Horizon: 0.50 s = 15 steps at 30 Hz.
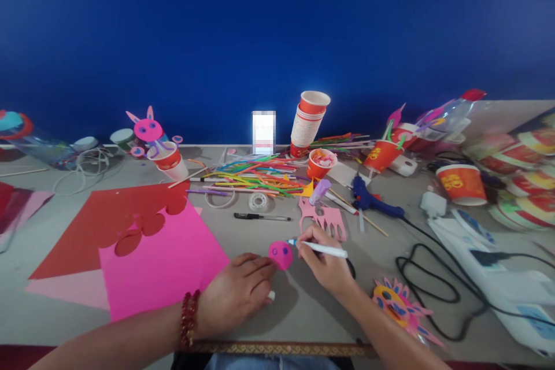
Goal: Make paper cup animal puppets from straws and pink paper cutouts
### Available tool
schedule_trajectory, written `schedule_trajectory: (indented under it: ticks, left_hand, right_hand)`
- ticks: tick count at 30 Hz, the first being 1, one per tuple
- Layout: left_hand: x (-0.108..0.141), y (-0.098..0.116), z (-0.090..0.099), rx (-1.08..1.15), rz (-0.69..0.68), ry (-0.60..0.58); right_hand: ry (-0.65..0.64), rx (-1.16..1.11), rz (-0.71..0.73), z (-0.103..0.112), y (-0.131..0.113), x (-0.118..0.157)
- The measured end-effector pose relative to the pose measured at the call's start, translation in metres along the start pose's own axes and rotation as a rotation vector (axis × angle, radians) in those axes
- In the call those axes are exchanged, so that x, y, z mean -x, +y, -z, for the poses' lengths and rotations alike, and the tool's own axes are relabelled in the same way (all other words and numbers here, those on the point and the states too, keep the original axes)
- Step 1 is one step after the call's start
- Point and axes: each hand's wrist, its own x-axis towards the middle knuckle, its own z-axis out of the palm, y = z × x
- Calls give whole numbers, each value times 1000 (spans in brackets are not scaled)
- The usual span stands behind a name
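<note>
A small bright pink disc (281, 256) lies on the table, with two blue-purple eye marks on it. My left hand (240, 295) rests at the disc's left edge, fingers together and pressing it down. A small white piece, perhaps a marker cap (272, 295), shows by my left thumb. Pinched in my right hand (325, 260) is a white marker (323, 248), its blue tip pointing left at the disc's upper right edge; whether it touches cannot be made out. Just beyond my right hand lies a cut pink foam scrap (332, 218).
Bright pink sheets (165, 266) spread at left. A black pen (262, 217), a tape roll (258, 201) and colourful sticks (247, 173) lie ahead. Stacked paper cups (307, 124) stand behind. At right are a blue glue gun (375, 199), power strip (498, 283) and pink-orange paper figure (399, 306).
</note>
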Motion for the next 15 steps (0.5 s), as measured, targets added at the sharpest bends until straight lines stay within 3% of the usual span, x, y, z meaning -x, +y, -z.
schedule_trajectory:
  ticks: [5, 10, 15]
  left_hand:
    - [-1, 0, -1, -1, -3, 18]
    - [0, 0, -1, 3, 2, 2]
    - [0, 0, 0, 13, 1, -5]
  right_hand:
    - [-70, 19, 19, -12, -12, 2]
    - [-63, 8, 15, -27, -2, 5]
    - [-65, 60, 57, -26, 1, 6]
